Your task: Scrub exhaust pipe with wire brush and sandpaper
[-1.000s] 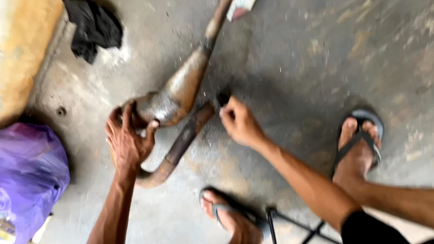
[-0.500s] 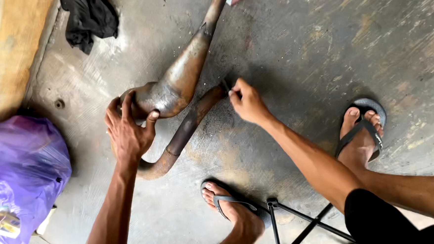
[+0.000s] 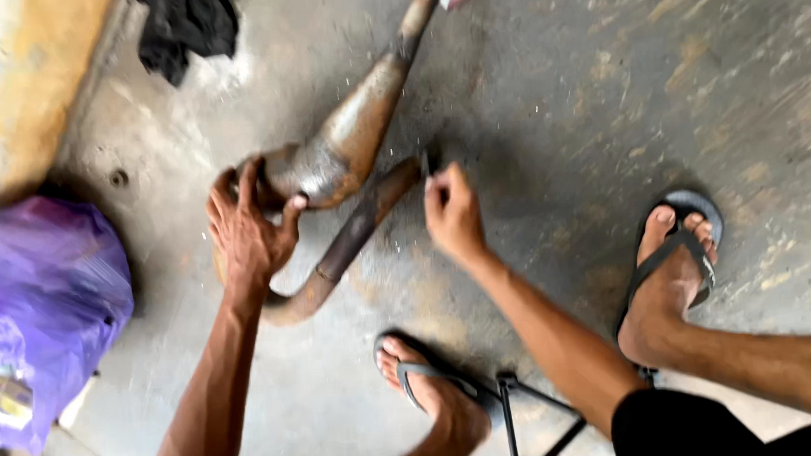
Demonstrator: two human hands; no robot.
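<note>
Right hand [image 3: 453,214] slid slightly left, pinching pipe end [image 3: 412,170]; left hand [image 3: 250,229] still grips rusty exhaust pipe [image 3: 350,138]; open concrete floor [image 3: 601,79] upper right.

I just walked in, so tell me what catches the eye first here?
A rusty curved exhaust pipe lies mid-floor on grey concrete, the left hand gripping its bend and the right hand pinching something small at the pipe's open end. A bright purple plastic bag sits at far left.
</note>
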